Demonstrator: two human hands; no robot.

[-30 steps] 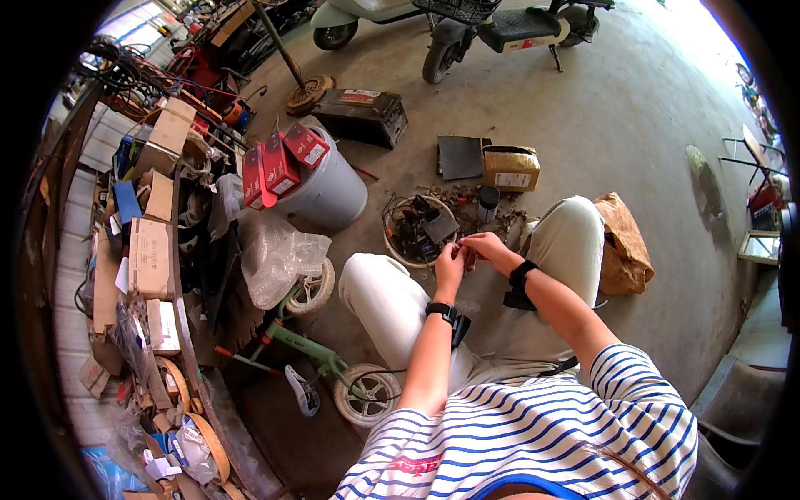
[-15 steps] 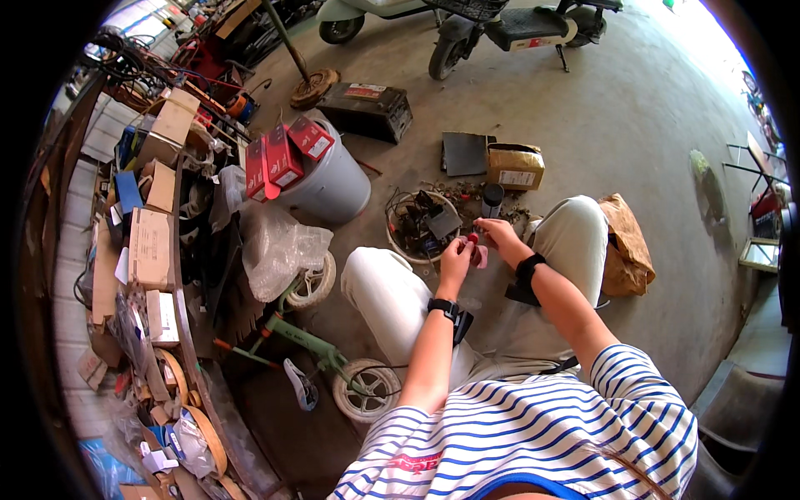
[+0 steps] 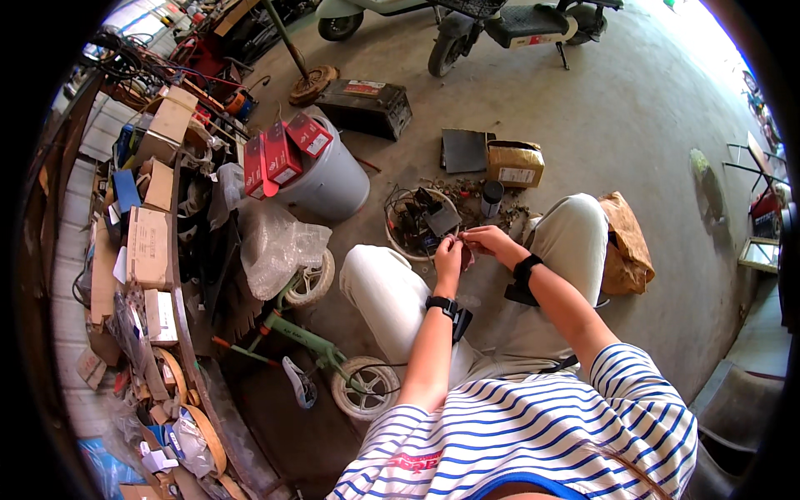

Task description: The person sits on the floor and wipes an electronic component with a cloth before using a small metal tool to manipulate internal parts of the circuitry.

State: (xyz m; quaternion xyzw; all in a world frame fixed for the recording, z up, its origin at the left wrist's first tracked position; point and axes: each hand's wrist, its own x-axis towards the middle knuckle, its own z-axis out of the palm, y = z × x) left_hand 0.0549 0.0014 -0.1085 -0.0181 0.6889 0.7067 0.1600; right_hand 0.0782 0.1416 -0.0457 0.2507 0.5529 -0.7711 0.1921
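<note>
In front of my knees my two hands meet, fingertips pinched together. My left hand (image 3: 449,253) is closed, and my right hand (image 3: 493,242) is closed right beside it. A small pink piece, soft-looking, hangs below the fingers (image 3: 468,257); its kind is too small to tell, and which hand bears it is unclear. Whatever else sits between the fingertips is hidden. Just beyond my hands stands a round tub (image 3: 392,218) full of dark parts and cables. A dark can with a pale band (image 3: 492,198) stands to its right.
A small cardboard box (image 3: 516,166) and a dark flat panel (image 3: 465,152) lie beyond the can. Left of me are a grey bucket (image 3: 337,185) with red boxes on it, and a green balance bike (image 3: 304,336). A brown paper bag (image 3: 627,246) lies by my right knee.
Both hands have shifted slightly left and closer together. A red bit that showed at the fingertips is now out of sight, and the pink piece has moved left with the hands.
</note>
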